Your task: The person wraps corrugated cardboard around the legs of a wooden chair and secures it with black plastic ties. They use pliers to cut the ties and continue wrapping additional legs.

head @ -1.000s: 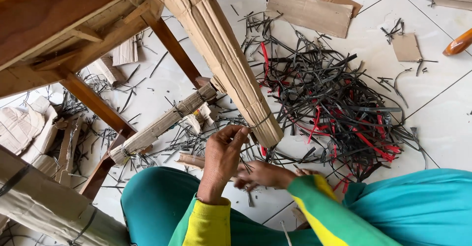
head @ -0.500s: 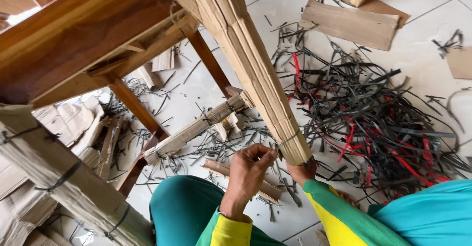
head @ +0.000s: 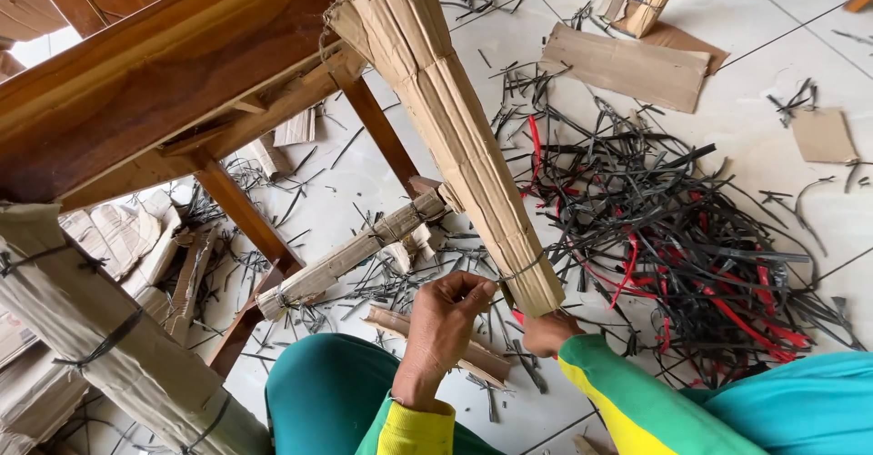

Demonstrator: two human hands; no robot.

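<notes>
A long bundle of folded cardboard strips (head: pixel 455 137) slants from the wooden table down toward me. A thin black strap (head: pixel 520 271) circles its lower end. My left hand (head: pixel 447 314) pinches the strap's end just left of the bundle. My right hand (head: pixel 546 332) grips the bundle's bottom end from below, partly hidden behind it. Both sleeves are yellow and green.
A wooden table (head: pixel 164 82) stands at the left, with a tied cardboard bundle (head: pixel 350 253) lying under it. Another wrapped bundle (head: pixel 100 337) lies at the lower left. A heap of black and red straps (head: pixel 673 246) covers the tiled floor on the right, beside flat cardboard pieces (head: pixel 627 66).
The view has shifted, showing more of the table. My left hand has risen slightly to the strap at the bundle's lower end; the right hand stays under the bundle.
</notes>
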